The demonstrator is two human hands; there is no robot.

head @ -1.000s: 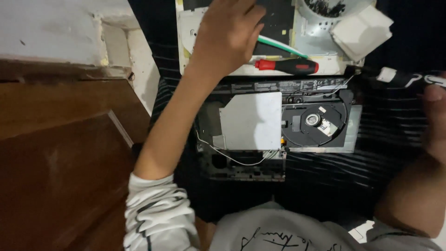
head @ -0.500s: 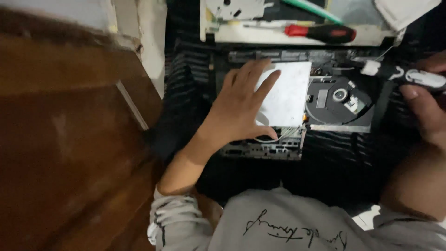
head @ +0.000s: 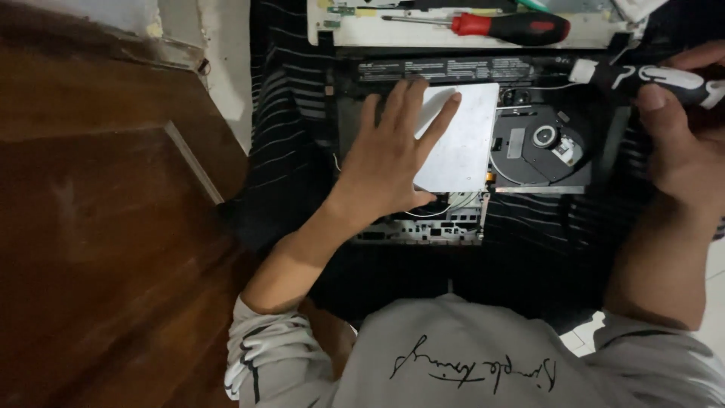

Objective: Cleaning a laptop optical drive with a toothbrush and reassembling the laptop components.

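Note:
An opened laptop chassis [head: 423, 227] lies on dark striped fabric in front of me. My left hand [head: 393, 155] rests flat on it, fingers spread over a silver optical drive cover [head: 464, 143]. To the right the drive's open black tray with its spindle [head: 540, 143] is exposed. My right hand [head: 676, 140] at the right edge grips a black and white screwdriver [head: 649, 75], its tip end pointing left above the tray.
A red-handled screwdriver [head: 506, 26] lies on a white panel [head: 423, 34] beyond the laptop. A dark wooden board [head: 98, 227] fills the left side, next to a pale wall edge [head: 223, 68]. Striped fabric [head: 291, 113] surrounds the chassis.
My left hand came back from the white panel and settled flat on the silver drive cover. My right hand moved in from the right edge, holding the black and white screwdriver.

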